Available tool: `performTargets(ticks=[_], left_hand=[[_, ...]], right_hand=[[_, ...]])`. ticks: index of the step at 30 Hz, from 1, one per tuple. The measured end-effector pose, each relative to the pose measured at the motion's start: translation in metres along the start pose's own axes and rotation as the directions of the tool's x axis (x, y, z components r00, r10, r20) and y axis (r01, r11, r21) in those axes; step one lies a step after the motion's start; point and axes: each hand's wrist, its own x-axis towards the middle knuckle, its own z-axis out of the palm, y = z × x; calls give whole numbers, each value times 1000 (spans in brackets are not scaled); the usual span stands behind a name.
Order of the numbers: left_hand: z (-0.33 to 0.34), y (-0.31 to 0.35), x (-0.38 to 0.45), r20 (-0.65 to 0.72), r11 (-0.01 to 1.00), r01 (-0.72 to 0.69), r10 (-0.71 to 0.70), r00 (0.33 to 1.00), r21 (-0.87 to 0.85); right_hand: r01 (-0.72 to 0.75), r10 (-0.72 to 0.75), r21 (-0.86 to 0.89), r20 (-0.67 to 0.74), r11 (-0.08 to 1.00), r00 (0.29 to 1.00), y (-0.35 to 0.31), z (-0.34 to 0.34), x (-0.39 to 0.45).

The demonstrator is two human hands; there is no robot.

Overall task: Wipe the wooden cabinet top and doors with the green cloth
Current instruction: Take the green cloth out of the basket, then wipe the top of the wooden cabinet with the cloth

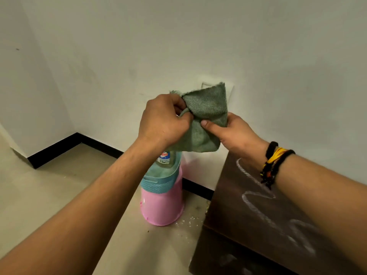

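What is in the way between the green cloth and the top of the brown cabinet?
Nothing visible. Both hands, left hand and right hand, hold the green cloth in the air above the cabinet top, which shows only white chalky marks.

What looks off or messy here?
White chalky scribbles streak the dark wooden cabinet top. Pale crumbs litter the floor between the cabinet and an upturned pink bucket. The green cloth, held in both hands, isn't touching the cabinet.

We grip the green cloth (206, 120) between our left hand (163, 121) and right hand (234, 133), held up above the chalk-marked wooden cabinet top (248, 219) below our right wrist.
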Motion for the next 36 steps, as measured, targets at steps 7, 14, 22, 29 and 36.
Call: performTargets(ticks=[7, 14, 22, 29, 36], left_hand=[[-14, 55, -24, 97, 993, 75, -66, 993, -93], [-10, 105, -41, 430, 896, -44, 254, 866, -441], [18, 150, -27, 379, 941, -70, 201, 903, -332], [25, 166, -4, 168, 870, -478, 493, 854, -120], [63, 79, -95, 481, 777, -609, 478, 735, 157]], right_hand=[[222, -256, -204, -162, 954, 953, -66, -71, -74], [187, -214, -474, -2, 860, 977, -80, -117, -125], [-14, 17, -15, 233, 1000, 972, -2, -153, -130], [57, -86, -191, -143, 980, 986, 36, -159, -70], [115, -37, -607, 139, 786, 990, 98, -152, -60]])
